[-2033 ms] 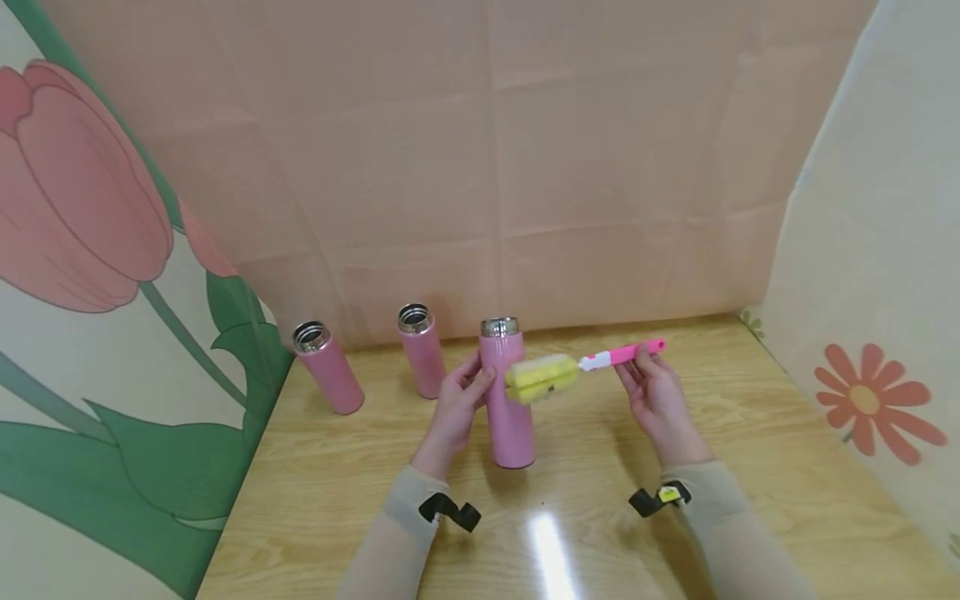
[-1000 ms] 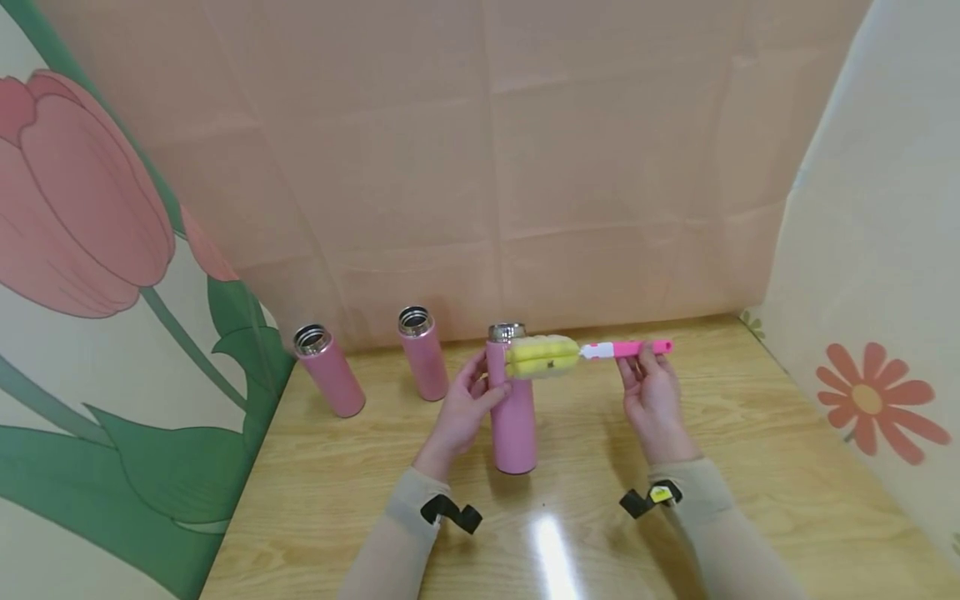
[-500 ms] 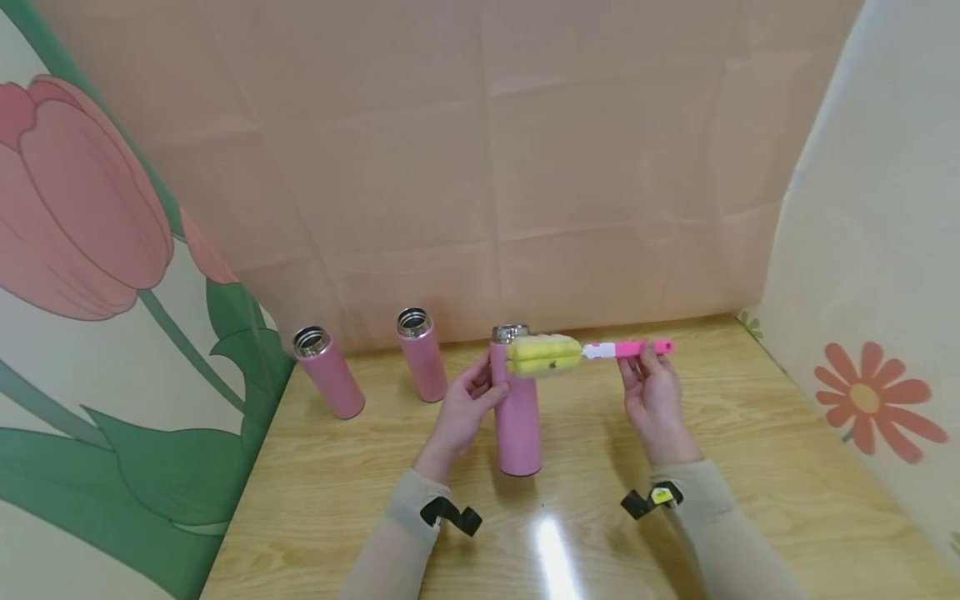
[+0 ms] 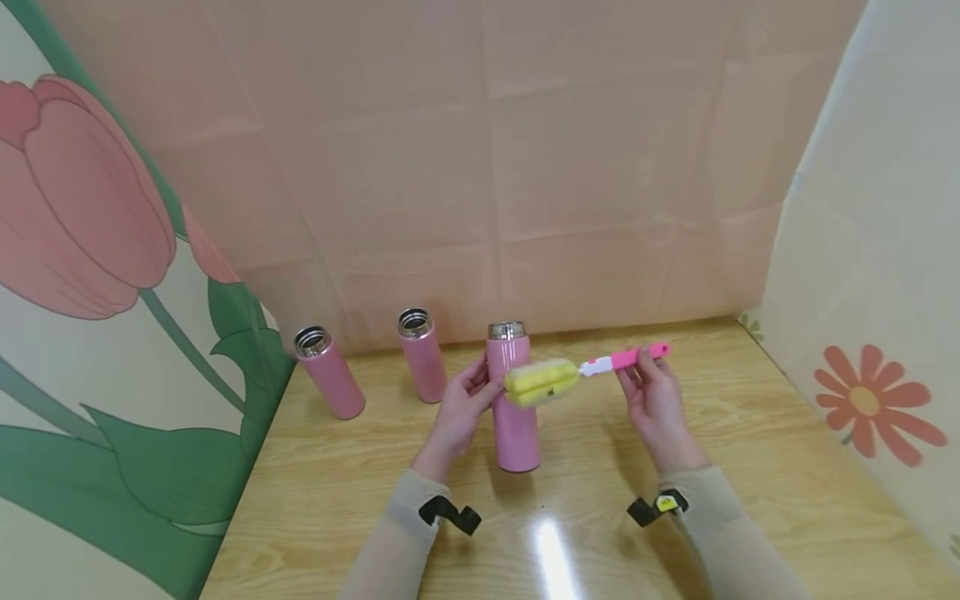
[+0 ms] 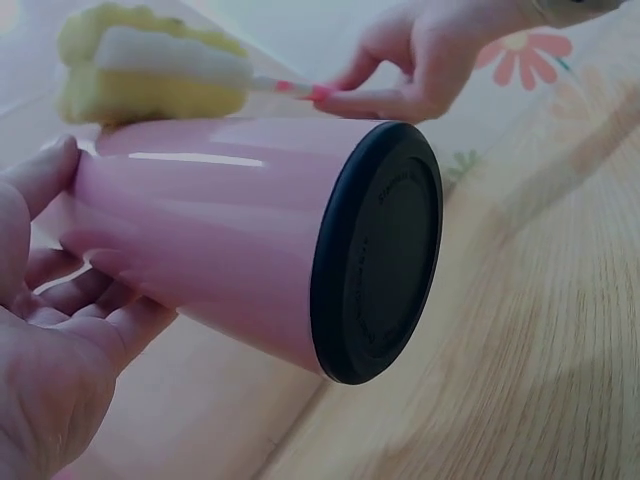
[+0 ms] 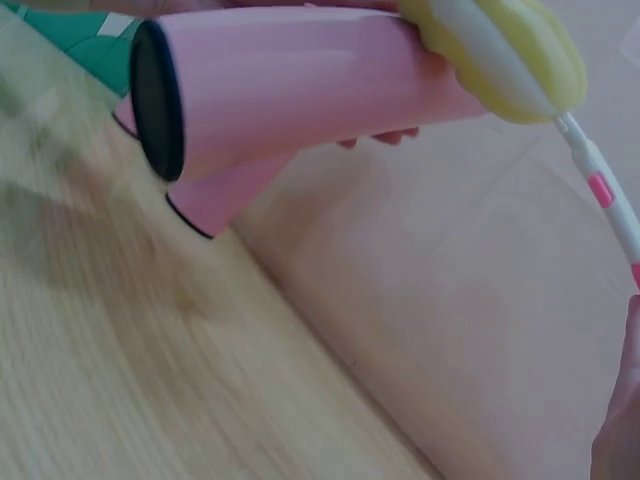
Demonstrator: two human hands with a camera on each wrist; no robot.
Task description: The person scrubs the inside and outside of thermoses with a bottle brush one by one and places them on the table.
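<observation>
My left hand (image 4: 460, 408) grips a pink thermos bottle (image 4: 517, 437) from its left side, thumb in front. The bottle is lidless with a silver neck, nearly upright, and its black base (image 5: 385, 255) shows in the left wrist view, raised off the table. My right hand (image 4: 657, 406) pinches the pink and white handle (image 4: 622, 359) of a sponge bottle brush between thumb and fingers. The brush's yellow and white sponge head (image 4: 542, 382) lies against the bottle's outer wall, sloping down to the left. In the right wrist view the sponge (image 6: 510, 60) overlaps the bottle's upper part.
Two more pink thermos bottles, a nearer-left one (image 4: 332, 375) and one beside it (image 4: 424, 358), stand lidless on the wooden table (image 4: 315, 500) left of my hands. A peach cloth (image 4: 375, 167) backs the table, with flower-patterned panels (image 4: 885, 275) at both sides.
The brush moves up and down on the bottle's side: sloped two seconds ago, then level and higher, now tilted with its sponge lower. The bottle has shifted slightly right overall.
</observation>
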